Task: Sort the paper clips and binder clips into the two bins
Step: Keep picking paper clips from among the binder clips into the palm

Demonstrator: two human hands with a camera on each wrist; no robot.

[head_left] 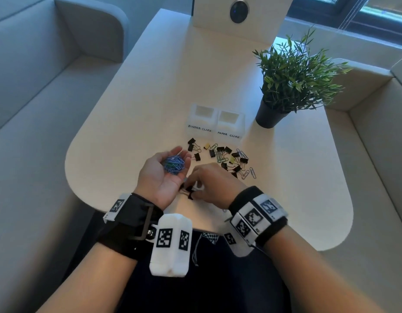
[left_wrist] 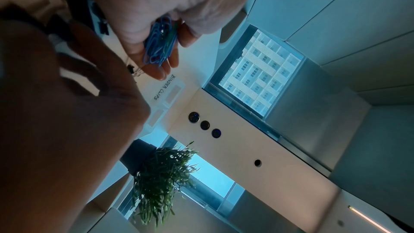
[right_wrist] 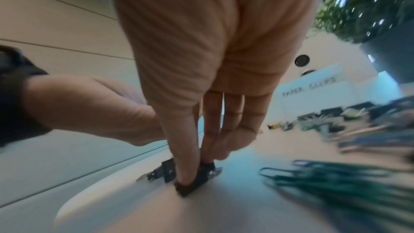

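Observation:
My left hand (head_left: 183, 155) lies palm up above the table and cups a bunch of blue and green paper clips (head_left: 174, 165) (left_wrist: 160, 45), fingers curled round it. Just right of it my right hand (head_left: 192, 188) (right_wrist: 197, 166) points down, its fingertips pinching a black binder clip (right_wrist: 192, 183) that lies on the table beside another black binder clip (right_wrist: 167, 169). A loose pile of binder and paper clips (head_left: 227, 158) is spread in front of two white bins. The left bin reads BINDER CLIPS (head_left: 199, 128) (left_wrist: 165, 88), the right bin PAPER CLIPS (head_left: 228, 134) (right_wrist: 313, 88).
A potted plant (head_left: 270, 114) stands right of the bins. The rounded front edge of the table (head_left: 100, 199) is close to my wrists. Grey sofa seats flank the table. A panel with a round button (head_left: 239, 11) rises at the far end.

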